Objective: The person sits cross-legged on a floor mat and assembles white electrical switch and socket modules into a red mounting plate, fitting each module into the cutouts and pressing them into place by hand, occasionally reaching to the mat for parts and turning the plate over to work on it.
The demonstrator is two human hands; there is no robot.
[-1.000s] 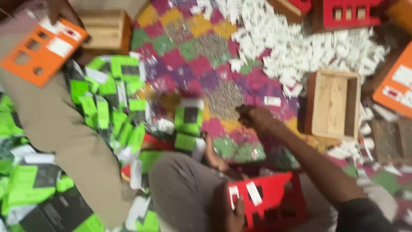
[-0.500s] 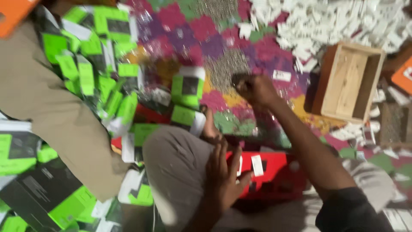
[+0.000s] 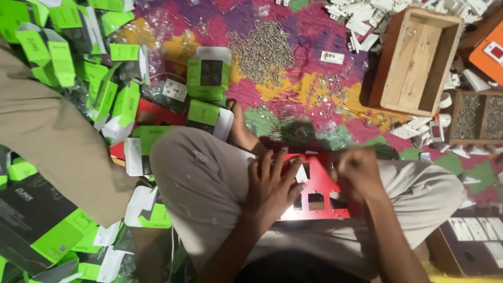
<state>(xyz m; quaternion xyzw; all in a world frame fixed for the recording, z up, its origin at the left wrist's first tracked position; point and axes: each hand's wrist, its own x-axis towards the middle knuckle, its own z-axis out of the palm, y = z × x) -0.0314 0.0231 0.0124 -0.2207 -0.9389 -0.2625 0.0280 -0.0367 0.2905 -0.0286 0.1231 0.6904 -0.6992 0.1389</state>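
A red plate [image 3: 318, 184] with rectangular cut-outs lies across my lap. My left hand [image 3: 271, 184] lies flat on its left part, fingers spread, pressing it down. My right hand [image 3: 357, 172] is over the plate's right edge with fingers curled; it is blurred and what it pinches is too small to tell. A pile of small metal screws [image 3: 266, 51] lies on the colourful mat [image 3: 293, 102] ahead of my knees.
Green and black cartons [image 3: 210, 78] lie scattered at left, beside another person's tan-clad leg [image 3: 50, 141]. An open wooden box [image 3: 416, 60] stands at upper right, with white switch parts [image 3: 361, 21] and a tray of screws [image 3: 474, 118] nearby.
My right hand has pulled back from the screw pile on the mat to the red plate on my lap. My left hand has settled flat on the plate.
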